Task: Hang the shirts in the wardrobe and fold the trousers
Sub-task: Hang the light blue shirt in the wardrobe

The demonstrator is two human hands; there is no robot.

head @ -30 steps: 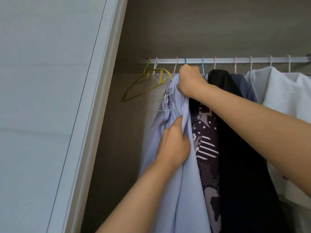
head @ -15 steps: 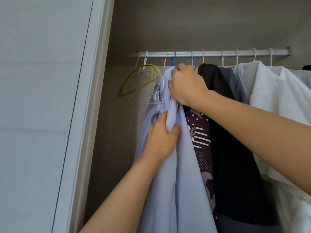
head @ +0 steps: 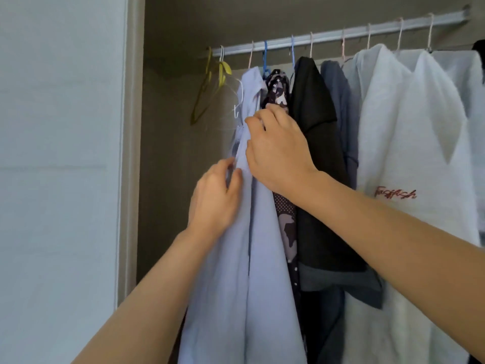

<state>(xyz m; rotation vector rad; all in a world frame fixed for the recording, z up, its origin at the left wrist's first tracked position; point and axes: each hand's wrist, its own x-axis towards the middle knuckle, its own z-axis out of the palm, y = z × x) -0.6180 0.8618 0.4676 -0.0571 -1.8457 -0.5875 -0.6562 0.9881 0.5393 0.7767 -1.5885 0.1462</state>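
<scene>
The long pale blue cotton shirt hangs inside the wardrobe from the silver metal rail, as the leftmost garment in the row. Its collar sits just under the rail and its front falls straight down.

The left hand grasps a fold of the shirt's front edge, with fingers and thumb curled round the cloth. The right hand is just above it and pinches the same front edge below the collar.

Touching the shirt on its right is a dark patterned shirt on a blue hanger. Next come a black garment, a grey-blue shirt and a white garment with red embroidered lettering.

To the shirt's left, a yellow plastic hanger and a thin white wire hanger hang bare. The white wardrobe frame stands at the far left.
</scene>
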